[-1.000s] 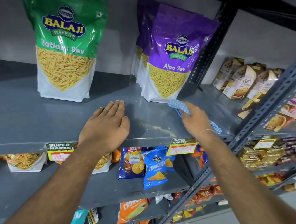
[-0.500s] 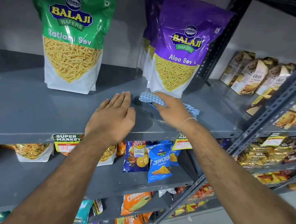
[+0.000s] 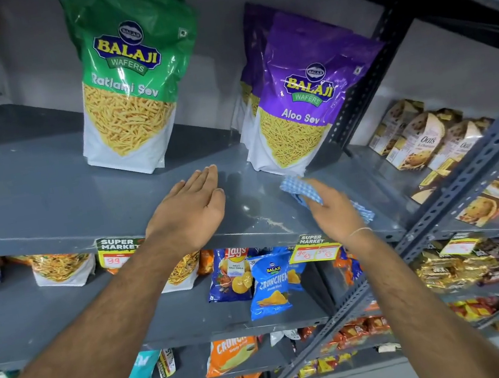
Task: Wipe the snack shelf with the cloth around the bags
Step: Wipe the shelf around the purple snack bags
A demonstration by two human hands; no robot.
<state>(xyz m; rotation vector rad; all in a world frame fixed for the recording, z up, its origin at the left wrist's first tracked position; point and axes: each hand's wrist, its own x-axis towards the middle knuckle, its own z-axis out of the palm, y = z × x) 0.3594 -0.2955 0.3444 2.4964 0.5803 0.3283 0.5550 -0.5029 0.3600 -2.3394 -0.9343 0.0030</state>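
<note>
Pressing our right hand (image 3: 329, 208) down on the blue-checked cloth (image 3: 302, 188), fingers clamped over the crumpled fabric, on the grey painted-metal snack shelf (image 3: 31, 203) just in front of the glossy purple Aloo Sev bag (image 3: 305, 95). We're laying our left hand (image 3: 191, 212) flat and open, palm down on the shelf near the upright green Ratlami Sev bag (image 3: 130, 86).
</note>
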